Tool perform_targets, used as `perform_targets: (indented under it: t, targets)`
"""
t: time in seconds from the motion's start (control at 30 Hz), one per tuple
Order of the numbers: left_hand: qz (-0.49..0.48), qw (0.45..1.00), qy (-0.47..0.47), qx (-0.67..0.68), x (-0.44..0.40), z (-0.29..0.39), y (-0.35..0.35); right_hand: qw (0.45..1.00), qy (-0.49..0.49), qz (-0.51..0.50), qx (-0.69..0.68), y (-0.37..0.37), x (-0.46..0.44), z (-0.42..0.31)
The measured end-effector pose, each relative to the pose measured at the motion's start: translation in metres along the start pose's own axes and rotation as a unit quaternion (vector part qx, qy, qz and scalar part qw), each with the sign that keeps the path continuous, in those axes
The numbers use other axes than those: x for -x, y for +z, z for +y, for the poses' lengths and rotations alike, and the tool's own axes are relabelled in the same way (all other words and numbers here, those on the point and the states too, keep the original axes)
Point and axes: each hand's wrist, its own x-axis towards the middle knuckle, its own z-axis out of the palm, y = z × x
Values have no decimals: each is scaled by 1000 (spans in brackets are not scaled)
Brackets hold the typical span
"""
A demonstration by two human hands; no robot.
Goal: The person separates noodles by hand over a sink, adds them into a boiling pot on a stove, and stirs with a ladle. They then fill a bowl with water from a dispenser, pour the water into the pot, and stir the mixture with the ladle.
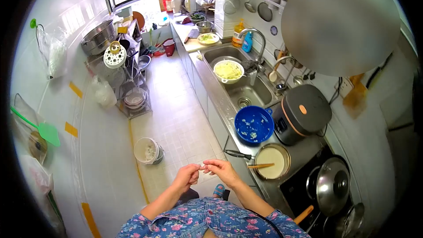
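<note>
My left hand (187,177) and my right hand (222,172) meet at the fingertips in front of my body, above the floor. The left fingers are curled in a pinch. On the right, thumb and forefinger press together near the left fingertips while the other fingers bend loosely. Whether a small bit lies between them is too small to make out. Nearest on the counter are a saucepan (276,155) of pale batter with wooden chopsticks (261,165) across it, and a blue basin (253,124) with white scraps inside.
A white bucket (149,151) stands on the floor at left. Shredded vegetable fills a colander (228,71) over the sink (260,89). A rice cooker (304,110) and a lidded wok (333,185) are at right. The saucepan's handle (238,154) juts past the counter edge.
</note>
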Motion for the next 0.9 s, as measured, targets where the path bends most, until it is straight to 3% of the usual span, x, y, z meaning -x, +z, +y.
perform_targets:
  t: [0.4,0.63,0.77,0.9]
  targets:
    - [-26,998,-11,51,-103,99,-97,999,26,7,-46,14,-155,-41]
    - [4,1000,-21,19,-149,223,-172,998,46,39,-31,69,-290,-69]
    - [-35,999,11,40,-181,275,-230,998,47,23,-35,97,-354,-83]
    - [-12,997,28,69,-201,310,-260,998,59,-13,-12,113,-416,-98]
